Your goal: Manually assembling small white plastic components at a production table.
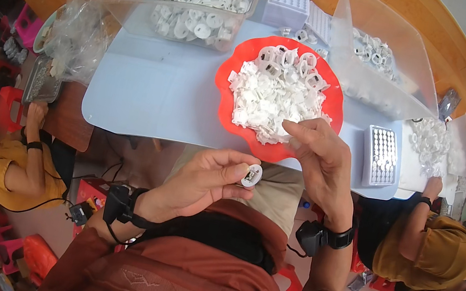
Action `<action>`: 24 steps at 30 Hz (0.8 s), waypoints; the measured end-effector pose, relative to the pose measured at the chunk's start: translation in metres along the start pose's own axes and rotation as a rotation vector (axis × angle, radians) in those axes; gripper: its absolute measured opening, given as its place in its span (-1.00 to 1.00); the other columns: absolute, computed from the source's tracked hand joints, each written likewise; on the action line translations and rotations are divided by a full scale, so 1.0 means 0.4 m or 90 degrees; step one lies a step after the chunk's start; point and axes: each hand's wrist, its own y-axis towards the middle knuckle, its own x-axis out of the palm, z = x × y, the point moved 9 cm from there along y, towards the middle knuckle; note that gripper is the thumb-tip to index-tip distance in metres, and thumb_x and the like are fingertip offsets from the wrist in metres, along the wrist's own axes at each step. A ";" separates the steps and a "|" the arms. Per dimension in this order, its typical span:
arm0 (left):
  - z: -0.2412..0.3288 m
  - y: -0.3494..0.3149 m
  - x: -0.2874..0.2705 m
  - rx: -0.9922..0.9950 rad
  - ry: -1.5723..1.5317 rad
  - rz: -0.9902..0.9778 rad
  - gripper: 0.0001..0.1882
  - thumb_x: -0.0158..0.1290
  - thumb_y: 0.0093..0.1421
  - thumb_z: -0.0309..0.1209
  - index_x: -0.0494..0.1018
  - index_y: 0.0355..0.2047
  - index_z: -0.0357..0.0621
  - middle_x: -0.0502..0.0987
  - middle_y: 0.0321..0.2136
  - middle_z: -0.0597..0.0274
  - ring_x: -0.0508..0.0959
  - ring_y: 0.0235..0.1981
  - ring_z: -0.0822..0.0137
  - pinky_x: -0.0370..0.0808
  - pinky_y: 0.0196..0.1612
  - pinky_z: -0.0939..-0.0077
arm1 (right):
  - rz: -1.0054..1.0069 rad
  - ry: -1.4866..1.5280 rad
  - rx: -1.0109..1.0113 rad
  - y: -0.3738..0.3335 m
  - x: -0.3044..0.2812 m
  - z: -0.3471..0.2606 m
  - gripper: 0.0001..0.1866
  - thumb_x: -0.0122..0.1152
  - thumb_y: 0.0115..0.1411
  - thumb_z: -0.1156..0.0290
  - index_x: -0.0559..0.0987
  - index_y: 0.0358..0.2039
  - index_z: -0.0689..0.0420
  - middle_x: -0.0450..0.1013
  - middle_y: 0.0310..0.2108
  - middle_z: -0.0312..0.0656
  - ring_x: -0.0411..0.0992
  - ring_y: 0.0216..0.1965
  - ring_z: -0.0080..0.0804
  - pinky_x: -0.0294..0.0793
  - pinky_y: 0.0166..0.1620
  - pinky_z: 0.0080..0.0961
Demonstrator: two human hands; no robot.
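Pale blue tabletop (150, 87), rounded corners, well loaded.
Scalloped red bowl (225, 100) near the middle of the front edge; clear bin (135, 10) back left, another clear bin (404, 94) back right; pale gridded block (285, 17) between them, small loose parts (302, 35) just in front; white rack (366, 163) by the right edge.

A rust-red shirt (179, 276) bearing a pale outlined mark (141, 279) tops beige trousers (282, 185). Black devices (120, 205) with cables (296, 253) are strapped at both wrists.

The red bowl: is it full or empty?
Looks nearly full: white pieces cover most of the red bowl, with round parts toward its far side.
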 end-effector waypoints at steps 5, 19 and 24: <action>-0.006 0.003 -0.011 0.006 -0.005 0.011 -0.71 0.02 0.38 -0.39 0.47 0.04 -0.26 0.57 -0.12 0.17 0.61 -0.12 0.35 0.64 -0.02 0.35 | 0.002 0.146 0.164 -0.063 0.033 0.034 -0.80 0.25 0.17 0.65 0.60 -0.17 0.23 0.52 -0.35 -0.15 0.49 -0.32 -0.45 0.49 -0.26 -0.55; -0.020 0.005 0.012 0.007 -0.002 -0.016 -0.71 -0.01 0.40 -0.38 0.46 0.05 -0.25 0.55 -0.07 0.10 0.60 -0.07 0.30 0.64 0.02 0.34 | 0.026 0.142 0.070 -0.113 0.068 -0.024 -0.81 0.32 0.09 0.68 0.63 -0.26 0.20 0.52 -0.37 -0.16 0.51 -0.40 -0.38 0.48 -0.32 -0.51; -0.031 0.004 0.011 0.003 0.011 -0.018 -0.71 -0.01 0.40 -0.39 0.45 0.06 -0.25 0.55 -0.06 0.09 0.60 -0.06 0.28 0.64 0.03 0.33 | 0.031 0.127 0.067 -0.122 0.066 -0.024 -0.82 0.33 0.08 0.66 0.63 -0.27 0.20 0.52 -0.40 -0.15 0.51 -0.41 -0.34 0.47 -0.34 -0.49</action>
